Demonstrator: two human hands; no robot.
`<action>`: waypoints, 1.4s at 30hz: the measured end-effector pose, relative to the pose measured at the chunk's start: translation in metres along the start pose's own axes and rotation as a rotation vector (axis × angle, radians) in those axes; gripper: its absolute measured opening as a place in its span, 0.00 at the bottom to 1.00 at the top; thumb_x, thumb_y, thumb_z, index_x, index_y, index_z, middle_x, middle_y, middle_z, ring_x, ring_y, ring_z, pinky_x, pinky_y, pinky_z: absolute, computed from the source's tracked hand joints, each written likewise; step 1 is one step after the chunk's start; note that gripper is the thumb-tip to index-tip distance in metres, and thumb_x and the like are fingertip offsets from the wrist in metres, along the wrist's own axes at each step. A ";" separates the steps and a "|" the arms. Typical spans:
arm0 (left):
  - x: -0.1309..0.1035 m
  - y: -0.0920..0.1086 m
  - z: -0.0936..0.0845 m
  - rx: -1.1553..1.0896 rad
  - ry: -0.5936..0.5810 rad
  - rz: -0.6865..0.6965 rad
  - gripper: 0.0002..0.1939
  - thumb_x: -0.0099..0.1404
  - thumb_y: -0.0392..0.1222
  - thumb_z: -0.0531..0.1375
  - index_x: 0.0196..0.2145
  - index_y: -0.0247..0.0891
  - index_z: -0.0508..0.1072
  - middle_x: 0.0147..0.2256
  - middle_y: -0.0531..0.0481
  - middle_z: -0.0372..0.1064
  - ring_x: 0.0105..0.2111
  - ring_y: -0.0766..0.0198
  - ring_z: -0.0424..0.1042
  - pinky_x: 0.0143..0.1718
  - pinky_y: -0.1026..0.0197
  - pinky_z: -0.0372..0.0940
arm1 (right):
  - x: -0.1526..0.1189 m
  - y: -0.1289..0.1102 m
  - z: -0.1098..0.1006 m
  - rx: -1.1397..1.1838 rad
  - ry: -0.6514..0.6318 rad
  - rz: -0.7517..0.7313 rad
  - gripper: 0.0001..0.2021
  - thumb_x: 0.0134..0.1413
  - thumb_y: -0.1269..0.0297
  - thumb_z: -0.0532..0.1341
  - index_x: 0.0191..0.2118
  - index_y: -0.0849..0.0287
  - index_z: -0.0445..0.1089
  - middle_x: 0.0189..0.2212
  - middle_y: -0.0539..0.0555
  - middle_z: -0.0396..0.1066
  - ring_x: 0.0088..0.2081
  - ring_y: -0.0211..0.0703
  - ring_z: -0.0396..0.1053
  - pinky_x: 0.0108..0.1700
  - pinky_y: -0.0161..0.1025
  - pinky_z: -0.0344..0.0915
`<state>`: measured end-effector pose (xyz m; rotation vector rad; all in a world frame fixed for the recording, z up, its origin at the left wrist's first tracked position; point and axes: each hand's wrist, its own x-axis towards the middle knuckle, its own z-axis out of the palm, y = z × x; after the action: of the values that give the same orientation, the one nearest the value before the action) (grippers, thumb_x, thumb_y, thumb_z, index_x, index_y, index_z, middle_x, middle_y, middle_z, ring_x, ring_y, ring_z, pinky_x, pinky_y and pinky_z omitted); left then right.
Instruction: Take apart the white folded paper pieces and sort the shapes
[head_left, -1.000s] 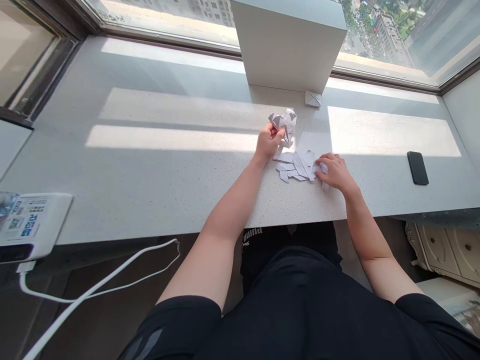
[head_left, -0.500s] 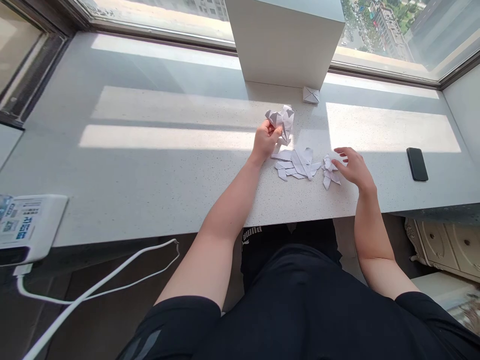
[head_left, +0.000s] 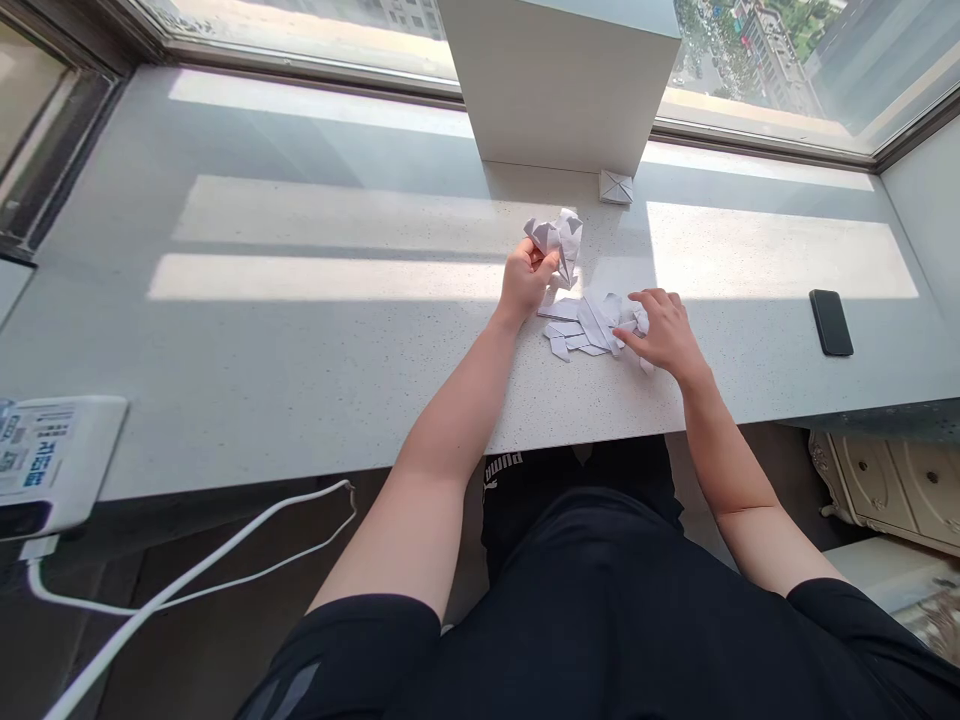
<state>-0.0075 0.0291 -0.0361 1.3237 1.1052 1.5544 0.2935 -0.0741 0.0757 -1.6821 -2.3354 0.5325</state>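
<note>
My left hand (head_left: pixel 527 277) grips a folded white paper piece (head_left: pixel 561 240) with pointed, petal-like ends, raised over the counter. Below it lies a loose pile of folded paper pieces (head_left: pixel 581 328). My right hand (head_left: pixel 660 330) hovers at the pile's right end, thumb and fingers apart, holding nothing. A small crumpled-looking paper piece (head_left: pixel 641 320) is mostly hidden behind that hand. Against the foot of the white box sits a square folded paper (head_left: pixel 616 188) with crossing creases.
The speckled white counter (head_left: pixel 300 370) runs under the windows. A large white box-shaped block (head_left: pixel 566 90) stands at the back. A black phone (head_left: pixel 831 323) lies at the right. At the far left is a white device (head_left: pixel 79 460) with a white cable (head_left: pixel 217 555).
My right hand has moved left, from beside the small paper piece to over it and the pile's right end. My left hand still holds its paper piece.
</note>
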 end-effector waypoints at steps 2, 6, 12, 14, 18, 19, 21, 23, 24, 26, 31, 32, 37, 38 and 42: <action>0.001 -0.003 0.001 0.001 0.005 -0.011 0.23 0.80 0.66 0.78 0.51 0.45 0.83 0.44 0.42 0.88 0.45 0.47 0.92 0.48 0.46 0.88 | 0.006 -0.016 0.013 -0.001 -0.080 -0.061 0.41 0.72 0.45 0.75 0.81 0.61 0.75 0.75 0.76 0.77 0.76 0.84 0.73 0.80 0.79 0.70; 0.001 -0.003 0.003 -0.003 0.005 -0.031 0.19 0.80 0.61 0.78 0.51 0.45 0.83 0.46 0.39 0.89 0.47 0.47 0.92 0.50 0.46 0.87 | 0.013 -0.021 0.025 0.045 -0.085 -0.058 0.27 0.75 0.56 0.67 0.74 0.59 0.79 0.65 0.73 0.83 0.66 0.75 0.80 0.73 0.72 0.77; 0.000 0.002 0.003 -0.002 0.007 -0.042 0.21 0.80 0.64 0.78 0.50 0.45 0.83 0.45 0.40 0.88 0.48 0.45 0.92 0.52 0.42 0.87 | 0.014 0.006 0.007 0.270 0.105 0.012 0.15 0.76 0.58 0.62 0.59 0.52 0.83 0.53 0.65 0.89 0.56 0.65 0.85 0.64 0.65 0.82; 0.000 0.004 0.003 -0.012 0.005 -0.044 0.22 0.79 0.65 0.79 0.50 0.45 0.83 0.45 0.40 0.88 0.48 0.45 0.92 0.52 0.42 0.87 | 0.013 0.012 -0.001 0.307 0.122 0.047 0.16 0.75 0.57 0.62 0.59 0.52 0.84 0.54 0.65 0.90 0.56 0.64 0.85 0.63 0.65 0.84; 0.000 0.008 0.005 -0.021 0.016 -0.048 0.24 0.76 0.67 0.81 0.49 0.46 0.84 0.45 0.40 0.89 0.47 0.45 0.92 0.52 0.42 0.88 | 0.012 0.022 -0.012 0.355 0.163 0.105 0.18 0.77 0.54 0.62 0.60 0.52 0.85 0.56 0.66 0.89 0.57 0.64 0.86 0.61 0.64 0.85; 0.000 0.009 0.005 -0.021 0.018 -0.045 0.24 0.76 0.67 0.81 0.48 0.45 0.85 0.44 0.40 0.89 0.47 0.45 0.92 0.52 0.42 0.88 | 0.012 0.025 -0.013 0.364 0.178 0.126 0.18 0.77 0.53 0.62 0.61 0.51 0.85 0.58 0.65 0.89 0.58 0.64 0.85 0.61 0.64 0.85; 0.000 0.009 0.004 -0.019 0.015 -0.039 0.24 0.76 0.68 0.81 0.49 0.45 0.85 0.44 0.41 0.89 0.47 0.44 0.91 0.52 0.41 0.89 | 0.012 0.032 -0.015 0.349 0.204 0.168 0.18 0.77 0.54 0.62 0.61 0.51 0.84 0.57 0.65 0.88 0.59 0.64 0.85 0.61 0.64 0.85; 0.000 0.007 0.004 -0.011 0.012 -0.037 0.25 0.77 0.69 0.81 0.49 0.46 0.85 0.44 0.41 0.88 0.46 0.45 0.91 0.52 0.42 0.88 | 0.013 0.038 -0.014 0.291 0.203 0.201 0.16 0.77 0.57 0.61 0.60 0.52 0.83 0.54 0.65 0.88 0.59 0.65 0.85 0.63 0.66 0.83; 0.000 0.006 0.004 -0.005 0.011 -0.037 0.25 0.77 0.69 0.80 0.49 0.46 0.85 0.44 0.41 0.88 0.46 0.46 0.91 0.51 0.42 0.88 | 0.013 0.041 -0.013 0.253 0.195 0.213 0.16 0.76 0.58 0.61 0.59 0.52 0.83 0.53 0.65 0.88 0.59 0.66 0.85 0.65 0.68 0.82; 0.001 0.003 0.003 0.005 0.011 -0.038 0.25 0.78 0.69 0.80 0.49 0.46 0.84 0.44 0.42 0.87 0.46 0.46 0.91 0.51 0.42 0.88 | 0.014 0.044 -0.010 0.174 0.181 0.222 0.15 0.76 0.60 0.62 0.59 0.53 0.82 0.54 0.67 0.88 0.62 0.70 0.84 0.70 0.73 0.79; 0.000 0.003 0.003 0.013 0.012 -0.045 0.20 0.80 0.63 0.79 0.50 0.45 0.85 0.45 0.41 0.88 0.46 0.47 0.91 0.51 0.44 0.88 | 0.016 0.027 0.001 0.093 0.245 0.078 0.16 0.79 0.60 0.62 0.62 0.51 0.82 0.69 0.70 0.84 0.73 0.78 0.76 0.77 0.81 0.71; 0.000 0.004 0.003 0.012 0.011 -0.046 0.19 0.80 0.62 0.79 0.50 0.45 0.85 0.45 0.40 0.89 0.46 0.47 0.91 0.51 0.44 0.88 | 0.017 0.020 0.004 0.105 0.236 0.018 0.16 0.79 0.60 0.62 0.63 0.51 0.82 0.69 0.69 0.84 0.73 0.78 0.76 0.78 0.79 0.71; 0.000 0.010 0.005 -0.003 0.023 -0.042 0.20 0.79 0.62 0.79 0.50 0.45 0.85 0.45 0.41 0.90 0.48 0.46 0.93 0.53 0.45 0.90 | 0.017 -0.027 0.026 0.164 0.007 -0.248 0.15 0.83 0.58 0.63 0.64 0.49 0.84 0.66 0.64 0.87 0.69 0.73 0.78 0.75 0.72 0.77; 0.000 0.010 0.005 -0.006 0.026 -0.040 0.20 0.79 0.63 0.79 0.50 0.45 0.85 0.44 0.41 0.90 0.48 0.46 0.93 0.53 0.45 0.90 | 0.016 -0.035 0.030 0.158 -0.037 -0.285 0.16 0.83 0.57 0.64 0.65 0.50 0.85 0.66 0.64 0.87 0.68 0.73 0.78 0.75 0.71 0.77; 0.000 0.010 0.007 -0.022 0.036 -0.044 0.22 0.78 0.65 0.79 0.49 0.45 0.84 0.43 0.42 0.90 0.47 0.46 0.93 0.51 0.47 0.90 | 0.013 -0.048 0.042 0.079 -0.094 -0.321 0.26 0.79 0.55 0.71 0.75 0.56 0.81 0.75 0.69 0.81 0.75 0.77 0.75 0.81 0.75 0.72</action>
<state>-0.0008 0.0271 -0.0263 1.2534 1.1294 1.5589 0.2317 -0.0822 0.0569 -1.2382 -2.5445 0.6409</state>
